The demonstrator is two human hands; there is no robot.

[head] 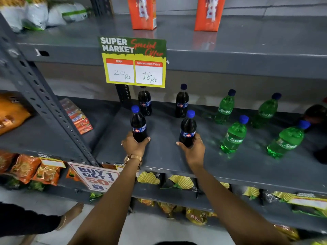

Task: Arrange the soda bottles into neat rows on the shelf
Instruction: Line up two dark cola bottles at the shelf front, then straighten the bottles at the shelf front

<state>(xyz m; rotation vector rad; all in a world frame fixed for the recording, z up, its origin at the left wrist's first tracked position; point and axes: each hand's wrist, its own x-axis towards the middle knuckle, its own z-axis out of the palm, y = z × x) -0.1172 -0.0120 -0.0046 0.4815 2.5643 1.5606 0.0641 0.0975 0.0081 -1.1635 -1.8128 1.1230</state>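
A: Start with the fingers. What do they do?

B: The left hand (135, 146) is closed around the base of one cola bottle (138, 125), thumb on one side, the other fingers behind it. The right hand (193, 150) grips a second cola bottle (188, 129) in the same low manner. Both bottles stand upright on the shelf (159, 156), it seems, at the front.

A: And further out?

B: At about 12 o'clock from each hand stands one more cola bottle, the back left one (144, 101) and the back right one (181, 102), so the four make a loose square. At 3 o'clock from the right hand are four green bottles (234, 136), well apart from each other. A price sign (134, 61) hangs from the shelf above.

A: What can go wrong?

B: I think the grip is low and the bottles are tall, so a fast push can tip one against the bottle behind. Also, moving two at once, the rows may come out crooked.
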